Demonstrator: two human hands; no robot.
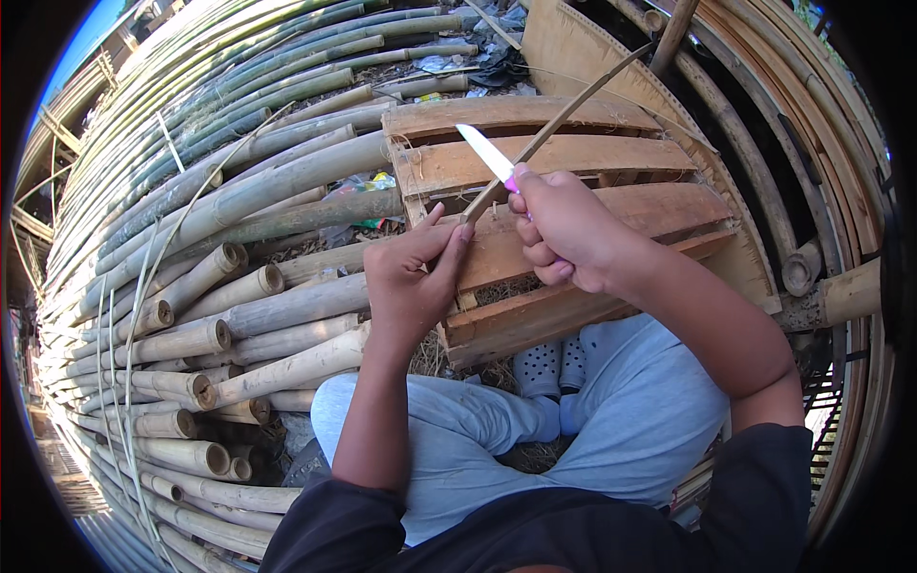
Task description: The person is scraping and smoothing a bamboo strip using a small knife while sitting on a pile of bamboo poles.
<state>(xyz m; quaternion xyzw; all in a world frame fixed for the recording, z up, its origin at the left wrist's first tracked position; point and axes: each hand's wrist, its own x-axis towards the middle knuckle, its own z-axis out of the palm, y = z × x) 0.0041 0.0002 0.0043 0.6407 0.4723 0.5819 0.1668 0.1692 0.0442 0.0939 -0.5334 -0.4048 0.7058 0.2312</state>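
My right hand (pixel 568 229) is closed round the pink handle of a knife (pixel 489 155). Its white blade points up and to the left, lying against or just over a long thin bamboo strip (pixel 554 124). The near end of that strip is pinched between the thumb and fingers of my left hand (pixel 416 267). From there it slants up and away to the right, above a slatted wooden crate (pixel 564 153). Both hands are over the crate's near left part. I cannot tell whether the blade is cutting into the strip.
Stacked bamboo poles (pixel 248 201) fill the left side, their cut ends toward me. Thin split strips (pixel 119 363) lie across them. A tan board (pixel 573 48) with a jagged edge lies beyond the crate. More poles and planks (pixel 812 86) run along the right. My legs (pixel 611 430) are folded close below.
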